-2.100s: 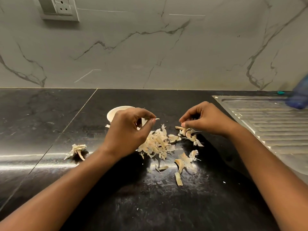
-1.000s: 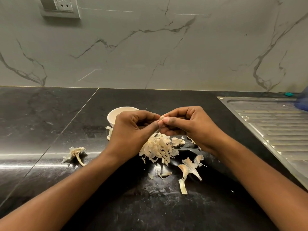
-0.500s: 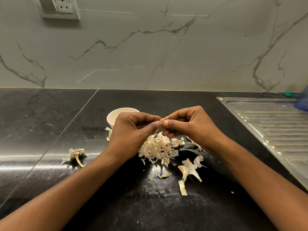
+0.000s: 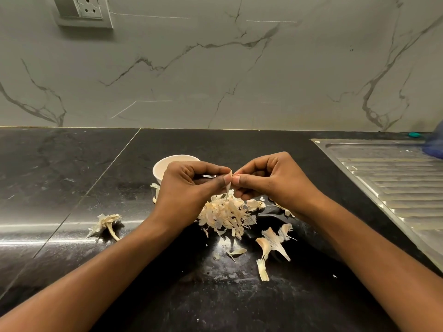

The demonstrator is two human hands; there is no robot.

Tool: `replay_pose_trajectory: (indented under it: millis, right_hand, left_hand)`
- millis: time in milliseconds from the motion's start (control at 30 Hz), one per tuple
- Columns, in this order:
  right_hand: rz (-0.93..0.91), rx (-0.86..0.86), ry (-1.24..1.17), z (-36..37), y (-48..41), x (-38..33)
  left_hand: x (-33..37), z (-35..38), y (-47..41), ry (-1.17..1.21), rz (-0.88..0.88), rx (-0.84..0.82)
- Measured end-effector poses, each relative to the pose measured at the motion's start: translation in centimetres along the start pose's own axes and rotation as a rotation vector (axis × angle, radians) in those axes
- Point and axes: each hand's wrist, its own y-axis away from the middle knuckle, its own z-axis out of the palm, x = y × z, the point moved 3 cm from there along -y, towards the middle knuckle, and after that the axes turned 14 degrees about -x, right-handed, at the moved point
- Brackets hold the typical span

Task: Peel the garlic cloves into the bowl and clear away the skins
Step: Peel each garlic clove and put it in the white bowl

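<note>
- Peeling step, mid-clove: the bowl sits left of centre, just behind the left hand.
- Left hand and right hand meet at the fingertips, both pinching one garlic clove above the skin pile.
- Next up, I reckon: strip the last skin and drop the clove into the bowl. The skins aren't cleared yet.

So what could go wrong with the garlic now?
The garlic clove is tiny, pinched between the left hand and right hand; it could slip and drop into the skin pile rather than the bowl. Some loose skins lie scattered and might get brushed further across the counter.
</note>
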Motion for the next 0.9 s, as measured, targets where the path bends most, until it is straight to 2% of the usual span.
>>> replay_pose_trajectory:
  millis: [200,500,900]
  right_hand:
    - [0.018,0.018,-0.038,0.1,0.0,0.0]
    - [0.041,-0.003,-0.161,0.6,0.0,0.2]
    - [-0.060,0.132,-0.129,1.5,0.0,0.3]
  left_hand:
    - [0.1,0.2,0.1,-0.001,-0.046,-0.082]
    - [0.4,0.2,0.2,0.001,0.019,-0.034]
    - [0.5,0.3,0.3,0.070,-0.004,-0.010]
